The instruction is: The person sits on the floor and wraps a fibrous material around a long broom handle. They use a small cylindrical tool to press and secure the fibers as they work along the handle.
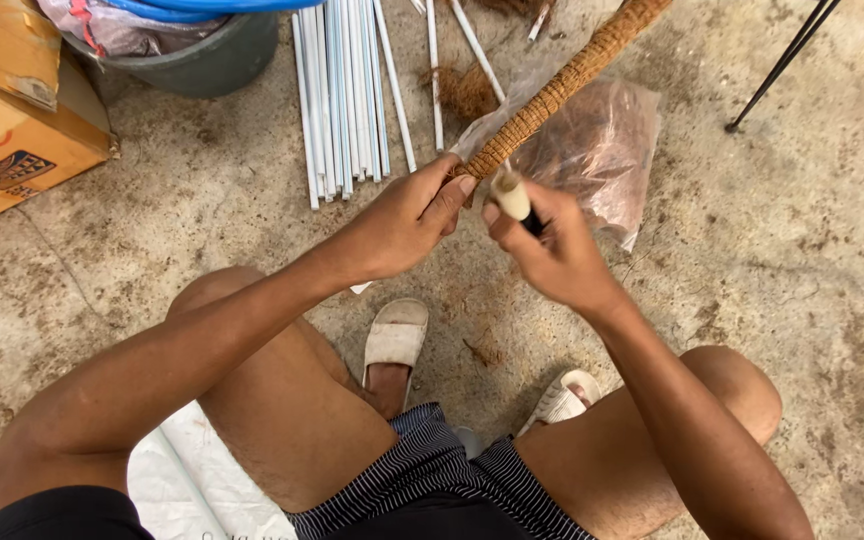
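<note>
Head view, person seated low over concrete floor [772, 250], knees apart, sandals on both feet.

L hand [407, 215]: grip closed round the near end of a coir-wrapped pole [562, 85], thumb and fingers pressed on the wrapping. Pole runs from the hand up and to the right, tilted, far end out of frame at top. Wrapping looks tight and even along the visible length.

R hand [552, 250]: grip pinched on a small tool w/ pale handle [510, 193]; dark part shows below the handle inside the fist. Handle tip sits just beside the pole's near end; cannot tell if touching. Exact kind of tool not clear.

Surroundings: clear plastic bag of brown fibre [602, 150] on floor behind the hands, under the pole. Loose fibre tuft [467, 92] near it. Bundle of white pipes [342, 90] lying left of the bag, a few singles alongside. Grey tub [207, 62] at top left, cardboard box [7, 130] at left edge. Thin black metal legs [782, 65] at top right. White sheet [192, 480] under the person's L leg.
</note>
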